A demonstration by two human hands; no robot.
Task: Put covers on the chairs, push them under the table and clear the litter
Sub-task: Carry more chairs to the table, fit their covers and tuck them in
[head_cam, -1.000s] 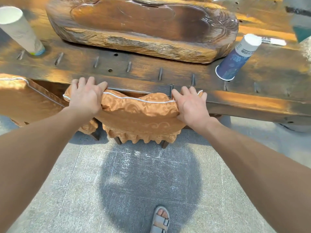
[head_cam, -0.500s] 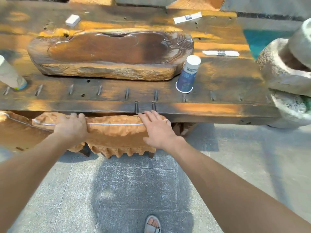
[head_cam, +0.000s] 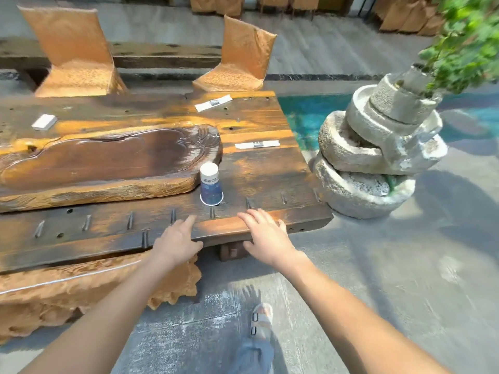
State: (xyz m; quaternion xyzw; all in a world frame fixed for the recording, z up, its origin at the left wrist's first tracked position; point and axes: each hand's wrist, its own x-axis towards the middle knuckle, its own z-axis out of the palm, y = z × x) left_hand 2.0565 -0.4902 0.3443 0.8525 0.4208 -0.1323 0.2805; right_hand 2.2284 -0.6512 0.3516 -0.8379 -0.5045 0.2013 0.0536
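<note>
An orange-covered chair (head_cam: 89,287) sits tucked under the near edge of the long wooden table (head_cam: 270,168). My left hand (head_cam: 178,238) and my right hand (head_cam: 263,233) hover open at the table's near edge, holding nothing. An upside-down blue paper cup (head_cam: 211,184) stands just beyond them. Two white paper wrappers (head_cam: 213,103) (head_cam: 256,144) and a small white packet (head_cam: 44,122) lie on the tabletop. Two more covered chairs (head_cam: 73,55) (head_cam: 240,58) stand at the far side, pulled out from the table.
A carved wooden tea tray (head_cam: 108,163) fills the table's middle. Stacked stone millstones (head_cam: 378,157) with a green plant stand right of the table beside a blue pool (head_cam: 305,114). Grey paved floor lies beneath me, with my sandalled foot (head_cam: 260,318).
Both hands have let go of the chair's back and lifted to the table edge. The view has swung up and to the right, bringing the far chairs and the millstones into sight.
</note>
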